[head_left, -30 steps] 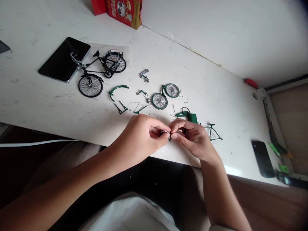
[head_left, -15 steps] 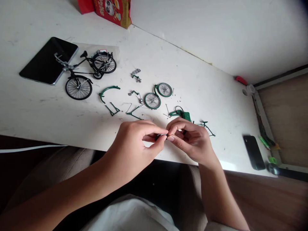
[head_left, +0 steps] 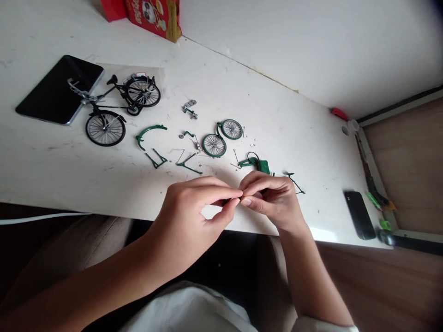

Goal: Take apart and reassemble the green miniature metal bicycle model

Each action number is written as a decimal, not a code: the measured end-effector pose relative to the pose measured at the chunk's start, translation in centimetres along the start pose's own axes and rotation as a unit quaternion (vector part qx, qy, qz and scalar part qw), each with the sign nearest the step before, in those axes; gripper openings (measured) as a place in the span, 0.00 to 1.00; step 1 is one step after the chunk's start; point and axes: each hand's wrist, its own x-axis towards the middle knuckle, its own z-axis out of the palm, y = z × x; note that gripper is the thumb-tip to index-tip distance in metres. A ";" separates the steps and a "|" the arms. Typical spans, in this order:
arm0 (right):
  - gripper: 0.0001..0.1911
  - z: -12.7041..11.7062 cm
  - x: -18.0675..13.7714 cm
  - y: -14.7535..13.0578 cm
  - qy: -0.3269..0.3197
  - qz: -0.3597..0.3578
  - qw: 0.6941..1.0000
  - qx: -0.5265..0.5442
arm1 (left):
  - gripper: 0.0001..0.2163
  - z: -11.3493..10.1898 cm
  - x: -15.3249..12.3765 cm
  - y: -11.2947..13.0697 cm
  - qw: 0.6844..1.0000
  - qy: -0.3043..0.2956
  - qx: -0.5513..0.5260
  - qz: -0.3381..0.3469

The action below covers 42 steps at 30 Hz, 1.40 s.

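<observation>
Above the table's front edge, my left hand [head_left: 194,207] and my right hand [head_left: 272,198] meet fingertip to fingertip. Both are closed in a pinch on a small dark part [head_left: 226,201], mostly hidden by the fingers; its kind cannot be made out. Beyond them lie loose green model bicycle parts: two spoked wheels [head_left: 214,145], a curved mudguard [head_left: 152,132], a forked frame piece [head_left: 189,163], a V-shaped stay [head_left: 157,160] and a green chain guard [head_left: 247,162]. A dark saddle piece on a thin rod [head_left: 294,180] lies just past my right hand.
An assembled black model bicycle [head_left: 117,103] stands at the left, partly over a tablet [head_left: 58,90]. A red bag [head_left: 154,16] stands at the back. A black phone [head_left: 359,215] lies at the right, near cutters and tools [head_left: 375,184]. Tiny screws are scattered mid-table.
The whole view has shifted slightly, with the table things now further left. Both hands stay joined; the silvery rim seen between the left fingers before is now hidden.
</observation>
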 end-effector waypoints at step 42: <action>0.10 0.1 -1.0 0.8 0.044 -0.076 0.995 0.037 | 0.11 1.2 -0.6 -0.8 0.988 0.058 0.038 0.137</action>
